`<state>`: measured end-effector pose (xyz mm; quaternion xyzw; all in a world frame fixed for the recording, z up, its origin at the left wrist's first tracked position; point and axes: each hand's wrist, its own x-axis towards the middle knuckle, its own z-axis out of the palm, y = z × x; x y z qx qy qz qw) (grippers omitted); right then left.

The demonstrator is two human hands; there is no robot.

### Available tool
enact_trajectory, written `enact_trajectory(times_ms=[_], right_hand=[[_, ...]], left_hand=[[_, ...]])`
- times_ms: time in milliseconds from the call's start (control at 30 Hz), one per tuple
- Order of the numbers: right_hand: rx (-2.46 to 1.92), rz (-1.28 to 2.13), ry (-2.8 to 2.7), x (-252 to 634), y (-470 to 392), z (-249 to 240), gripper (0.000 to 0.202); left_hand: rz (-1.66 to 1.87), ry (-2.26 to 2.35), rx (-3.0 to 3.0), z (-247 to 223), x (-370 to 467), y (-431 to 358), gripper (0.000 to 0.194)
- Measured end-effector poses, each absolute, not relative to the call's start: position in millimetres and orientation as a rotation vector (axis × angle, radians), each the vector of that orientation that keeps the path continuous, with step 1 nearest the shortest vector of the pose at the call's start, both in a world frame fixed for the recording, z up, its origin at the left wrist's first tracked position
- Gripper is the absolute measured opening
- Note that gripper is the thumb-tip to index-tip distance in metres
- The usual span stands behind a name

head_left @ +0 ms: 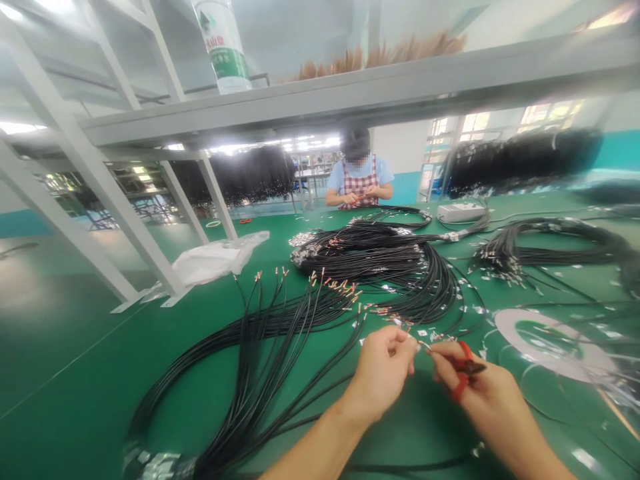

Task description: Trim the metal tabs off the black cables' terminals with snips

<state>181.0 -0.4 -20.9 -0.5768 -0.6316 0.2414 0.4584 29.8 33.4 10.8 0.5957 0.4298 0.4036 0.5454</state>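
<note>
My left hand [384,370] is closed in a pinch on the end of a black cable, whose thin stripped tip pokes out toward the right. Close beside it, my right hand [483,393] has thumb and forefinger together at a thin pale wire tip [424,344]. Red-handled scissors [461,388] are tucked in the right palm, their dark part showing between the fingers. To the left lies a coiled bundle of black cables [200,353], with several stripped ends fanned out and copper-coloured at the tips.
Behind my hands lies a big heap of black cables [380,247]; another coil [560,243] sits to the right. A white ring-shaped reel [510,323], plastic bag [215,260] and power strip [463,212] are on the green table. A shelf [350,90] crosses above; a co-worker [360,175] sits opposite.
</note>
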Motion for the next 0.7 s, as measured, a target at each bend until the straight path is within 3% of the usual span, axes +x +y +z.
enact_trajectory(times_ms=[167,367,700], right_hand=[[-1.545,0.874,-1.509,174,3,-8,0.042],[-1.657,1.316,-1.506,168,-1,-6,0.051],[-1.689,1.462,-1.522,170,-1,-7,0.058]], left_hand=[[0.957,0.947,1.334,13,29,34,0.020],[0.979,0.938,1.215,15,28,37,0.015],[1.027,0.964,1.299,15,27,37,0.013]])
